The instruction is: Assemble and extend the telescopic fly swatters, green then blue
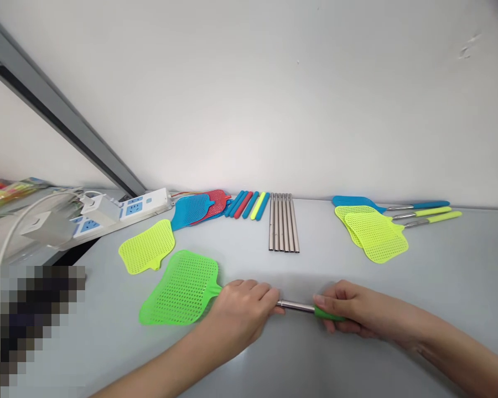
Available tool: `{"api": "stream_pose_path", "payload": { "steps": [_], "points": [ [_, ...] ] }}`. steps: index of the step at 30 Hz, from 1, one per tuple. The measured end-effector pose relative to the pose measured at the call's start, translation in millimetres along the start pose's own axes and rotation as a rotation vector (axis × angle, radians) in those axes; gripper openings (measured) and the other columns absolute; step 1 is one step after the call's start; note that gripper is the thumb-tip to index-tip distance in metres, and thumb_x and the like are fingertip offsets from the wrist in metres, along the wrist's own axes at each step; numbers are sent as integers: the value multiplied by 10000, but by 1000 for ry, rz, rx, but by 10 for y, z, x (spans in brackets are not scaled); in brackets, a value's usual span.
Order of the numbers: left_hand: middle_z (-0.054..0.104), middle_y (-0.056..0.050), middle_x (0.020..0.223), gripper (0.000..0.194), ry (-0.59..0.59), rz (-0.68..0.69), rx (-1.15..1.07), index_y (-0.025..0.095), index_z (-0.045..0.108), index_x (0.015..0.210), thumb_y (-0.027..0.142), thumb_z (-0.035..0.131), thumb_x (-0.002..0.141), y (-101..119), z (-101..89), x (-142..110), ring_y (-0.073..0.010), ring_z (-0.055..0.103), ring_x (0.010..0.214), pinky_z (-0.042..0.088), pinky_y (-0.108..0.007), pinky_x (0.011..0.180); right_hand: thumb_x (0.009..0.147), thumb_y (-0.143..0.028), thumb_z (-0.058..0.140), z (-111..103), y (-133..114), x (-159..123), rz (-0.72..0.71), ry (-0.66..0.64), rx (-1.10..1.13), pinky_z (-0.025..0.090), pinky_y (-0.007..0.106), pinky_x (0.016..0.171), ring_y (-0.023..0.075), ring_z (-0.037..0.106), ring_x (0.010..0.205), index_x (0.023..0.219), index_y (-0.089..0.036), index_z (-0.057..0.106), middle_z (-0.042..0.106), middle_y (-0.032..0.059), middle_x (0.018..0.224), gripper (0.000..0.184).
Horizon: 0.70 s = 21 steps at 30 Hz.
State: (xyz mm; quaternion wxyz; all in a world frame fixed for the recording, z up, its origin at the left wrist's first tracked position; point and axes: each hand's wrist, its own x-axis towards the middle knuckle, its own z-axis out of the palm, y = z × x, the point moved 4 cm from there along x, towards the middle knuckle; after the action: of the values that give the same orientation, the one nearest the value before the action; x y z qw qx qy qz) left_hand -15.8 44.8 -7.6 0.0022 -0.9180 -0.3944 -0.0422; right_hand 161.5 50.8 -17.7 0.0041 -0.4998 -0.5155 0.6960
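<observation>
A green fly swatter (pixel 182 290) lies across the front of the table, its perforated head to the left. My left hand (pixel 244 307) is wrapped round its neck and the near part of the metal rod, hiding where they meet. Bare metal rod shows between my hands. My right hand (pixel 346 309) grips the green handle sleeve (pixel 327 315) at the rod's right end, thumb on top. Behind my hands lies a row of several metal rods (pixel 284 224). Left of them are several coloured handle sleeves (pixel 247 205) in blue, red and yellow.
Loose blue swatter heads (pixel 191 209), a red head (pixel 218 202) and a yellow head (pixel 148 247) lie at the left. A white power strip (pixel 147 202) with plugs stands beyond them. Swatters with handles, yellow (pixel 377 235) and blue (pixel 354 202), lie at the right against the wall.
</observation>
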Motion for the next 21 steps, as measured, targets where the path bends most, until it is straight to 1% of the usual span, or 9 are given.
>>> {"api": "stream_pose_path", "payload": {
  "steps": [2,5,9,13,15,18,21],
  "points": [
    [558,6,633,264,21,-9,4,186,470,704,291,310,886,14,-5,-8,-145,498,543,265,-283,489,708,-609,441,-10,2,-4,24,-32,-2,122,199,389,53,205,427,636,-147,537,312,-51,484,477],
    [542,6,624,256,30,-40,-12,186,464,699,299,322,880,30,-18,-15,-148,490,552,264,-277,491,724,-595,431,-49,-15,-14,10,-66,-23,115,198,379,50,212,430,681,-143,569,328,-46,501,475],
    [534,4,630,277,-2,-63,-63,181,463,705,327,309,884,13,-28,0,-141,479,561,269,-268,494,745,-549,448,-120,-65,-29,-48,-46,-77,189,179,406,54,289,471,759,-151,582,380,-33,546,421],
    [542,1,666,317,-26,-96,-109,178,464,720,373,279,889,-76,-30,25,-141,489,609,307,-268,537,734,-518,494,-159,-121,-46,-111,-60,-154,223,184,416,57,312,479,784,-164,554,418,-28,579,363],
    [537,0,674,334,-38,-129,-129,175,457,717,397,274,886,-129,-30,35,-139,491,623,318,-266,548,743,-514,485,-196,-130,-46,-133,-26,-197,231,187,419,61,317,484,815,-170,564,415,-28,581,361],
    [528,-4,686,356,-50,-215,-145,171,447,725,446,274,873,-199,-38,42,-140,488,636,328,-262,553,757,-497,475,-267,-129,-34,-175,49,-227,238,185,423,61,318,483,823,-175,577,405,-32,571,344],
    [523,-9,692,376,-53,-302,-133,173,440,716,480,277,858,-247,-59,40,-146,485,649,330,-260,562,745,-480,501,-312,-118,-16,-190,63,-195,230,177,401,50,300,454,813,-176,571,387,-42,563,319]
  ]
}}
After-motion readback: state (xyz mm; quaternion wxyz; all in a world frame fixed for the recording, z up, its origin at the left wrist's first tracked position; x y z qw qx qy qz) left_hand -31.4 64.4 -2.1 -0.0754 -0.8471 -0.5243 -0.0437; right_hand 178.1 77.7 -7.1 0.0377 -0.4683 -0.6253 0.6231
